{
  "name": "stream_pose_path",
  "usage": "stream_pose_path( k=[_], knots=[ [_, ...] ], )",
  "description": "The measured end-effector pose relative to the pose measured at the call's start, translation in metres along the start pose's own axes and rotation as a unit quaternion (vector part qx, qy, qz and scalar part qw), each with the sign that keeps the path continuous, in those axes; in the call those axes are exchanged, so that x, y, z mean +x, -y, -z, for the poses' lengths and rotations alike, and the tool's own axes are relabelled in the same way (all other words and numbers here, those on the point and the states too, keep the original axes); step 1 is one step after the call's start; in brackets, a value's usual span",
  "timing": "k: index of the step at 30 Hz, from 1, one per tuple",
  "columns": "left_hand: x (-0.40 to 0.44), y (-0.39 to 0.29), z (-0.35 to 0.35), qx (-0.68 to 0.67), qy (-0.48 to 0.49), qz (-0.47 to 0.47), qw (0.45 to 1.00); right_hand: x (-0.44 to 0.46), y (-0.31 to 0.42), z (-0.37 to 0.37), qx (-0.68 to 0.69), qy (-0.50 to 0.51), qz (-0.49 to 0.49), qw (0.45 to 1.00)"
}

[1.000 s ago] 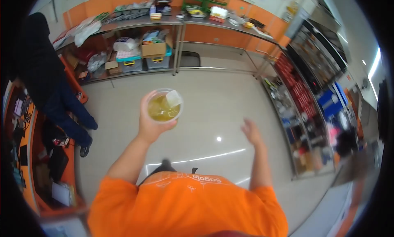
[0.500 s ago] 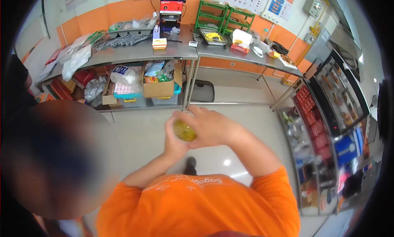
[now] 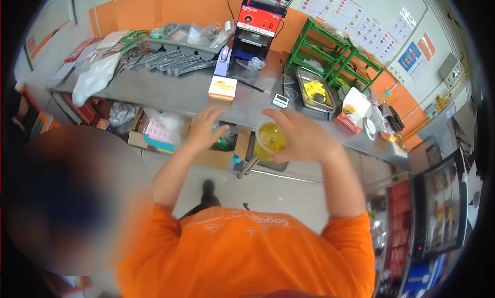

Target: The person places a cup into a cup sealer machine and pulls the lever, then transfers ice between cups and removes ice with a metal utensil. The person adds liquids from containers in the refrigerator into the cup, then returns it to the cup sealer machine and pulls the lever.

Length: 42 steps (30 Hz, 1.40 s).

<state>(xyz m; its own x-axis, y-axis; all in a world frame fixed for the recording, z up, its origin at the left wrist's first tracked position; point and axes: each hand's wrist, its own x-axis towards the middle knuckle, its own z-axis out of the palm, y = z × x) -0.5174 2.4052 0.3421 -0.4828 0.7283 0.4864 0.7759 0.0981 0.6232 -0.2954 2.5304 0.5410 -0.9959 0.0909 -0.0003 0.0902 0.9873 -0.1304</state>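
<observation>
My right hand (image 3: 304, 136) is wrapped round a clear plastic cup (image 3: 270, 138) of yellow-green drink, with the cup's round top facing me. My left hand (image 3: 205, 130) is off to the left, empty, with its fingers spread apart in front of the table's edge. Beyond the hands, a cup sealing machine (image 3: 255, 19) with a red front panel stands on the metal table (image 3: 170, 94). A small white-and-orange box (image 3: 223, 88) and a little white device with a display (image 3: 280, 100) lie nearest to the hands on the tabletop.
A metal tray (image 3: 315, 92) with yellow pieces sits by green racks (image 3: 319, 45). Left of the machine are a grey tray (image 3: 183, 43) and wrapped straws (image 3: 172, 63). Cardboard boxes (image 3: 219, 158) are under the table. A glass display case (image 3: 441, 205) stands right; a blurred person (image 3: 77, 200) is at left.
Both hands were round the cup; my left hand has let go and moved away leftward. My right hand holds the cup farther right, and the table with the machine is closer.
</observation>
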Motion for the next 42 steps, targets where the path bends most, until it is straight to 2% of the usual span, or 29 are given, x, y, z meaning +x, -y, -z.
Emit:
stream_pose_path(
  k=[2, 3, 4, 6, 7, 9, 13, 14, 16, 17, 18, 19, 20, 22, 23, 25, 26, 28, 30, 32, 33, 34, 36, 37, 38, 39, 40, 41, 42],
  knots=[
    [0.063, 0.033, -0.019, 0.13, 0.025, -0.082, 0.988, 0.035, -0.037, -0.012, -0.002, -0.02, -0.022, 1.0],
    [0.094, 0.056, -0.035, 0.179, 0.039, -0.086, 0.979, 0.05, -0.053, -0.015, 0.003, -0.033, -0.035, 0.999],
    [0.125, 0.078, -0.045, 0.177, 0.044, -0.103, 0.978, 0.068, -0.068, -0.012, 0.002, -0.051, -0.046, 0.998],
    [0.166, 0.116, -0.061, 0.258, 0.144, -0.133, 0.946, 0.1, -0.092, -0.002, 0.021, -0.03, -0.087, 0.996],
    [0.18, 0.133, -0.062, 0.278, 0.232, -0.108, 0.926, 0.113, -0.104, 0.006, 0.037, -0.003, -0.11, 0.993],
    [0.196, 0.153, -0.051, 0.243, 0.284, -0.071, 0.925, 0.13, -0.128, 0.016, 0.029, -0.019, -0.113, 0.993],
    [0.196, 0.199, -0.002, 0.284, 0.259, -0.072, 0.92, 0.153, -0.175, 0.028, 0.026, -0.064, -0.129, 0.989],
    [0.206, 0.188, 0.011, 0.286, 0.284, -0.073, 0.912, 0.154, -0.186, 0.028, 0.038, -0.064, -0.135, 0.988],
    [0.234, 0.196, 0.0, 0.071, 0.24, -0.055, 0.967, 0.158, -0.202, 0.029, 0.03, -0.047, -0.172, 0.984],
    [0.261, 0.192, -0.023, 0.063, 0.265, -0.099, 0.957, 0.159, -0.208, 0.029, 0.012, -0.023, -0.185, 0.982],
    [0.28, 0.187, -0.047, -0.181, 0.19, 0.004, 0.965, 0.159, -0.216, 0.028, 0.012, -0.038, -0.219, 0.975],
    [0.297, 0.184, -0.069, -0.407, 0.104, 0.124, 0.899, 0.161, -0.226, 0.024, 0.019, -0.017, -0.217, 0.976],
    [0.321, 0.183, -0.09, -0.408, 0.116, 0.111, 0.899, 0.163, -0.234, 0.021, 0.026, 0.006, -0.206, 0.978],
    [0.368, 0.181, -0.138, -0.532, 0.013, 0.31, 0.788, 0.165, -0.243, 0.017, 0.003, 0.011, -0.224, 0.975],
    [0.387, 0.192, -0.158, -0.535, 0.017, 0.302, 0.789, 0.163, -0.248, 0.018, 0.0, 0.005, -0.212, 0.977],
    [0.438, 0.225, -0.197, -0.593, -0.039, 0.466, 0.655, 0.16, -0.255, 0.024, -0.007, -0.003, -0.205, 0.979],
    [0.455, 0.24, -0.212, -0.586, -0.066, 0.473, 0.654, 0.159, -0.257, 0.028, -0.016, 0.011, -0.213, 0.977],
    [0.476, 0.265, -0.226, -0.583, -0.048, 0.41, 0.7, 0.154, -0.268, 0.034, -0.027, 0.025, -0.222, 0.974],
    [0.489, 0.269, -0.23, -0.597, -0.056, 0.395, 0.696, 0.151, -0.28, 0.032, -0.005, 0.024, -0.225, 0.974],
    [0.497, 0.268, -0.229, -0.655, -0.132, 0.333, 0.665, 0.15, -0.288, 0.037, 0.0, 0.032, -0.227, 0.973],
    [0.497, 0.261, -0.224, -0.702, -0.128, 0.311, 0.628, 0.149, -0.293, 0.04, 0.0, 0.041, -0.227, 0.973],
    [0.497, 0.254, -0.218, -0.698, -0.129, 0.314, 0.631, 0.149, -0.297, 0.041, 0.005, 0.042, -0.225, 0.973],
    [0.492, 0.239, -0.209, -0.715, -0.141, 0.385, 0.566, 0.152, -0.306, 0.042, -0.002, 0.046, -0.22, 0.974],
    [0.489, 0.246, -0.211, -0.698, -0.144, 0.413, 0.567, 0.153, -0.309, 0.043, 0.001, 0.052, -0.208, 0.977],
    [0.476, 0.26, -0.216, -0.703, -0.083, 0.356, 0.61, 0.157, -0.313, 0.047, 0.013, 0.034, -0.195, 0.98],
    [0.453, 0.233, -0.213, -0.688, -0.11, 0.34, 0.632, 0.166, -0.317, 0.05, 0.028, 0.022, -0.167, 0.985],
    [0.43, 0.245, -0.213, -0.71, -0.075, 0.356, 0.603, 0.175, -0.317, 0.058, 0.029, 0.032, -0.168, 0.985],
    [0.41, 0.209, -0.198, -0.693, -0.12, 0.386, 0.596, 0.186, -0.321, 0.061, 0.023, 0.028, -0.158, 0.987],
    [0.391, 0.186, -0.185, -0.718, -0.132, 0.414, 0.544, 0.2, -0.321, 0.071, 0.045, 0.041, -0.143, 0.988]
  ],
)
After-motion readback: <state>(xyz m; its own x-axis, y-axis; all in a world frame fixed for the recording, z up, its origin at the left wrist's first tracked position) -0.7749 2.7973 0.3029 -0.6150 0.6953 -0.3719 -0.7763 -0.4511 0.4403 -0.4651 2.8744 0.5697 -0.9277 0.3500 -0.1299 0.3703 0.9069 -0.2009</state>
